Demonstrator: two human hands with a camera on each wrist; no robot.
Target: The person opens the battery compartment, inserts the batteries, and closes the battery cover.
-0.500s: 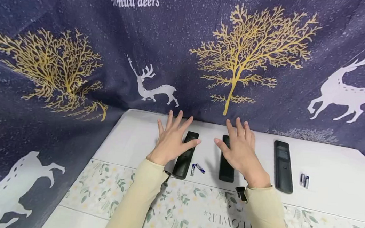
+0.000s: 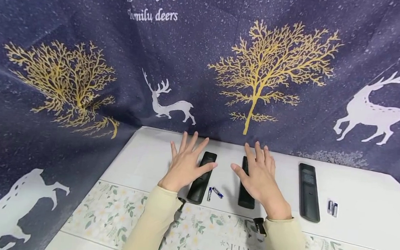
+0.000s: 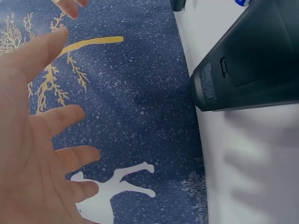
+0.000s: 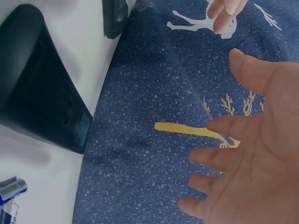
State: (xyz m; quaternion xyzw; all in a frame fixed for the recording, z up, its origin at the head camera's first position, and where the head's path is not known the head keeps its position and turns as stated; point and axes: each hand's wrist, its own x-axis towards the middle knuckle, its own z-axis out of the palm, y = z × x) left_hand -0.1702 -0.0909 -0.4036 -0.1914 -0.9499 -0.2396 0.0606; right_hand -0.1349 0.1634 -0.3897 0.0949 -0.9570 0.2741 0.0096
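My left hand, its fingers spread and straight, hovers over the left black remote control and holds nothing. My right hand floats likewise above the middle remote control, partly hiding it. The left wrist view shows a gap between the palm and the left remote, whose back has a small latch. Two blue-and-silver batteries lie right of the left remote. Beside the middle remote, more batteries show in the right wrist view; the right arm covers them in the head view.
A third remote control lies to the right, with two batteries beside it. A floral strip crosses the white table nearer me. Behind hangs a dark blue cloth printed with deer and golden trees.
The head view has tilted upward a little, so the table and hands appear lower. Both hands keep their spread pose over the remotes, which have not moved.
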